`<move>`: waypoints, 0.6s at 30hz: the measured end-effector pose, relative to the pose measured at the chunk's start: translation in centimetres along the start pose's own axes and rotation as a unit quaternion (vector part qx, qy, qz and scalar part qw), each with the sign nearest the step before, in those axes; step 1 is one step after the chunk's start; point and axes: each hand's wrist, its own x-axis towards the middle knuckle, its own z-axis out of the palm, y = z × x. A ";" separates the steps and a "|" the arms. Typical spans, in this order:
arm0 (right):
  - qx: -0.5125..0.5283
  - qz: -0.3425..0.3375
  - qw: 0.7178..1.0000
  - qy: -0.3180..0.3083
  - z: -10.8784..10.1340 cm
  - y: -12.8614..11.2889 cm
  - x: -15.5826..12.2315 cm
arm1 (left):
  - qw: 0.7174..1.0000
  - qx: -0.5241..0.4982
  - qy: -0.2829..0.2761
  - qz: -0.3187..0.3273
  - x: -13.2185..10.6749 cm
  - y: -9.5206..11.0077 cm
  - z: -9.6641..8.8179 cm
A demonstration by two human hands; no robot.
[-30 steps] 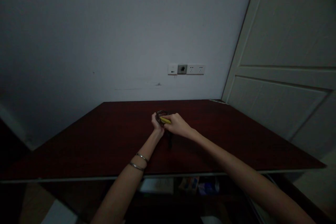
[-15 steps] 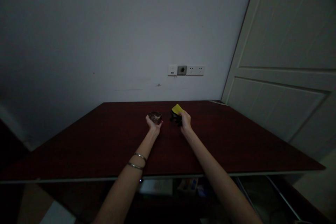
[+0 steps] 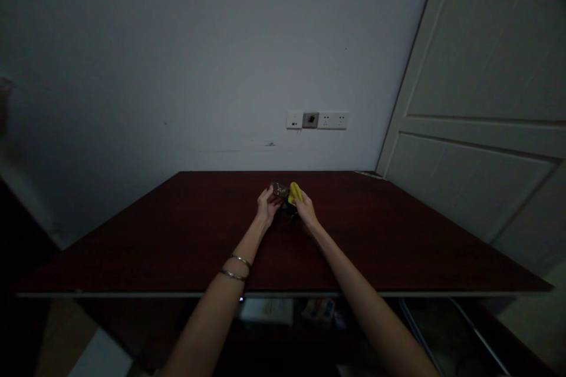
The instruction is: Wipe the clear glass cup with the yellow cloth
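Both my arms reach out over a dark red-brown table (image 3: pixel 177 235). My left hand (image 3: pixel 266 206), with two bangles on its wrist, is closed round a small dark rounded object (image 3: pixel 279 189) that I cannot make out. My right hand (image 3: pixel 304 210) is closed on a yellow cloth-like piece (image 3: pixel 294 192) with something dark under it. The two hands are close together near the far middle of the table, and the yellow piece touches the dark object.
A white wall stands behind the table with a row of sockets (image 3: pixel 317 120). A pale panelled door (image 3: pixel 486 129) is on the right. Below the table's front edge lie some packets (image 3: pixel 283 310). The room is dim.
Half a second ago the hands were apart, each holding its own thing. They have come together again, as they were a second ago. The camera has shifted slightly.
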 end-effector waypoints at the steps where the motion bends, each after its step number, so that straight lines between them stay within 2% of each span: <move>1: 0.017 -0.002 1.000 0.005 -0.2 -0.1 0.1 | 1.000 0.014 -0.020 0.014 -0.1 0.0 0.0; 3: 0.063 0.000 0.998 0.017 -0.6 -0.2 0.3 | 0.997 0.041 -0.066 0.029 -0.1 0.0 0.0; 5: 0.104 0.007 0.994 0.032 -1.2 -0.2 0.5 | 0.992 0.066 -0.109 0.016 -0.2 0.2 -0.1; 10: 0.130 0.010 0.990 0.063 -2.3 -0.3 0.8 | 0.978 0.104 -0.179 -0.020 -0.5 0.4 -0.1; 13: 0.148 -0.017 0.987 0.064 -2.7 -0.3 1.0 | 0.977 0.125 -0.174 -0.002 -0.4 -0.1 -0.1; 18: 0.171 -0.052 0.981 0.075 -2.9 -0.4 1.3 | 0.961 0.243 -0.130 0.030 0.1 -0.9 -0.3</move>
